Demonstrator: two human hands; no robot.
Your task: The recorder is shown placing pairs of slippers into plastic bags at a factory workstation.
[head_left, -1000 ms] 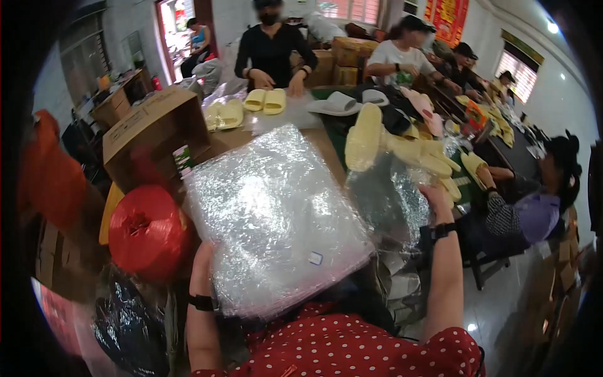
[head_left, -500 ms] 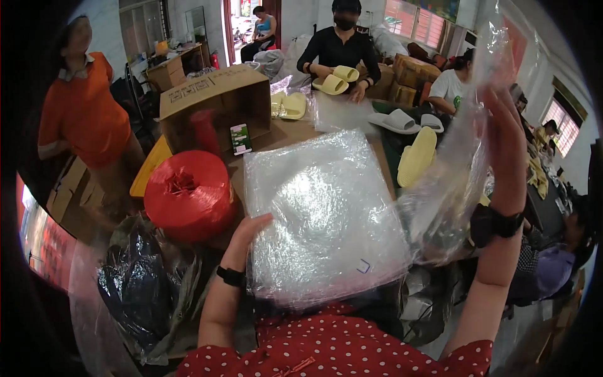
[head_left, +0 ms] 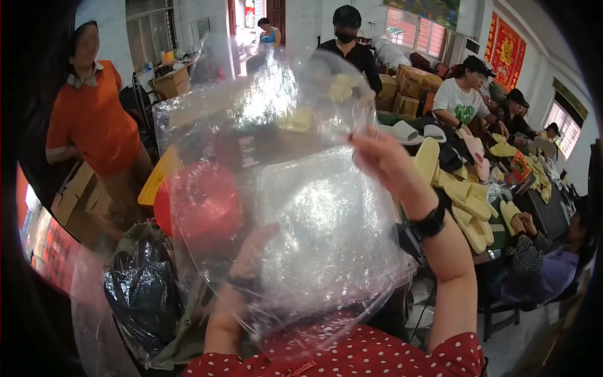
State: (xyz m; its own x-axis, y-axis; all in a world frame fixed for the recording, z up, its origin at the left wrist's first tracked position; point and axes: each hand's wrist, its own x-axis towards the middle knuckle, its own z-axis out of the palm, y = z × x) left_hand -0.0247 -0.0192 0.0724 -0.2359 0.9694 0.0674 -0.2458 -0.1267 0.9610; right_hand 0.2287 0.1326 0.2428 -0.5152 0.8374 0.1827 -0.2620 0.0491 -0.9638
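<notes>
A large clear plastic bag hangs spread out in front of me, its upper right part pinched in my right hand. Behind the see-through film lies a thick stack of clear plastic bags. At the stack's left edge is my left hand, thumb over the top sheet; its other fingers are hidden. A red roll of plastic twine shows through the bag on the left. Also veiled by the film are a phone and pale yellow slippers.
Yellow slippers and white slippers lie on the right. A dark plastic bag stands at the lower left. One person in orange stands left; another in black faces me. Several people work along the right.
My right hand has swung left and down from the upper right, bringing the clear bag across the stack. My left hand stays at the stack's edge.
</notes>
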